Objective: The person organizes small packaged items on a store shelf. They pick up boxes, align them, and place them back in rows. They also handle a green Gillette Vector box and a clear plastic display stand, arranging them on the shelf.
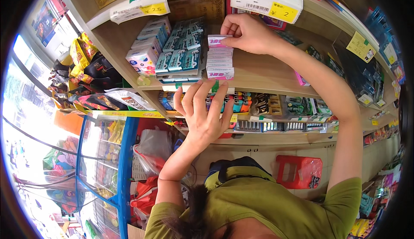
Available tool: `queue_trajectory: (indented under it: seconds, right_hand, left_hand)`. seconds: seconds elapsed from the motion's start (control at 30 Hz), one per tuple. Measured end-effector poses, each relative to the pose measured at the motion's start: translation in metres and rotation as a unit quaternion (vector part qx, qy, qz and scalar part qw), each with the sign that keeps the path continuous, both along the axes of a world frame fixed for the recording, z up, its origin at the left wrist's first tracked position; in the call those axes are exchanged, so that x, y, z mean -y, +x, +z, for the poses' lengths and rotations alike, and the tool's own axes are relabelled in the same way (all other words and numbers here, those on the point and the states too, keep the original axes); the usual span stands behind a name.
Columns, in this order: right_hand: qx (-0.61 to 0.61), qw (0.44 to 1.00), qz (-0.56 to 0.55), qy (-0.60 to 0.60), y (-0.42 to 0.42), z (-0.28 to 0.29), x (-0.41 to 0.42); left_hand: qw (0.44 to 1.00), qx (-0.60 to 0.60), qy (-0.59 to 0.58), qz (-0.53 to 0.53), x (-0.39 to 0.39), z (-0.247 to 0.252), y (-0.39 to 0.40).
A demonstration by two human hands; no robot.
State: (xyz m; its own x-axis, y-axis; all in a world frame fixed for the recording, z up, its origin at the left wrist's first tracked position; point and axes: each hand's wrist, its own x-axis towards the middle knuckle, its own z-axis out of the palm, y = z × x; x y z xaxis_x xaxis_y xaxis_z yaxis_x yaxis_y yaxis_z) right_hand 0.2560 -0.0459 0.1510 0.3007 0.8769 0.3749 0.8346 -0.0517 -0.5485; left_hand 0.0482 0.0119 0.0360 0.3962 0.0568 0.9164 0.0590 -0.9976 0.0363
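Note:
My right hand [250, 33] pinches a small pink-and-white box [216, 41] between thumb and fingers. That box is at the far end of a row of matching boxes [220, 61] on the wooden shelf [265, 74]. My left hand [205, 112] is before the shelf's front edge, fingers spread, holding nothing; its fingertips come close to the front of the row. Whether they touch the edge cannot be told. Left of the row lie stacked teal Gillette packets [182, 53]. Small patterned tissue packs [144, 54] stand further left.
Below are lighters [239, 102] and other small packaged goods, partly behind my left hand. Paper price labels [266, 1] hang from the upper shelf's edge. A blue-framed glass display cabinet [124, 148] stands at left. On the floor is a red plastic stool [299, 171].

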Motion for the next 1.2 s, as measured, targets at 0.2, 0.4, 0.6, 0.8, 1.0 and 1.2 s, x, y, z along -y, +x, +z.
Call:
queue_trajectory:
  seconds: [0.2,0.4,0.6,0.8,1.0,1.2]
  right_hand:
    - [0.041,0.998,-0.017,0.041,-0.002,0.001,0.008]
    - [0.053,0.995,-0.013,-0.088,0.066,0.029,0.059]
    - [0.040,0.942,-0.088,-0.322,0.086,0.038,0.108]
    - [-0.013,0.949,-0.078,-0.305,0.104,0.016,0.115]
    - [-0.026,0.967,-0.047,-0.248,0.105,0.010,0.118]
    - [0.005,0.964,-0.034,-0.264,0.103,0.012,0.125]
  left_hand:
    - [1.000,-0.004,-0.001,0.001,-0.002,-0.001,0.000]
    - [1.000,0.012,-0.001,0.009,-0.006,-0.003,0.000]
    - [1.000,0.013,-0.001,-0.012,-0.007,-0.002,0.008]
    - [0.999,0.014,0.011,-0.044,0.004,0.003,0.013]
    - [0.997,0.037,0.010,-0.063,0.009,0.007,0.018]
    - [0.997,0.027,0.009,-0.066,0.009,0.007,0.019]
